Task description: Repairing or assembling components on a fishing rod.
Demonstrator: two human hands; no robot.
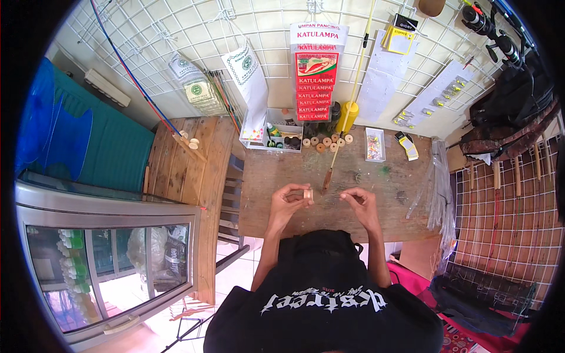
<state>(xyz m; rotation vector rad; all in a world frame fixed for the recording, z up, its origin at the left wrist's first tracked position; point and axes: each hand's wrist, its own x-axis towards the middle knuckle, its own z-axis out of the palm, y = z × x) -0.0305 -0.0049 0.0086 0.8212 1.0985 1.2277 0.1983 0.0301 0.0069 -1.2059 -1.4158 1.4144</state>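
Observation:
Over the near part of the wooden table [276, 170], my left hand [287, 202] grips a small pale wooden spool [308, 195] between thumb and fingers. Level with it and a short way to the right, my right hand [361, 207] is closed in a pinch, its fingertips pointing at the spool. Whatever the pinch holds, if anything, is too fine to see. Between the two hands and a little farther off, a thin yellow rod's brown handle [328, 179] rests on the tabletop. Several more wooden spools [327, 142] lie in a group near the wall.
A grey compartment tray [273, 144] with small bottles and a white box [375, 145] of small pieces stand along the back. A yellow bottle [348, 116] is beside the spools. Red packets [316, 82] hang from the wire grid. At the left stands a glass-fronted cabinet [109, 206].

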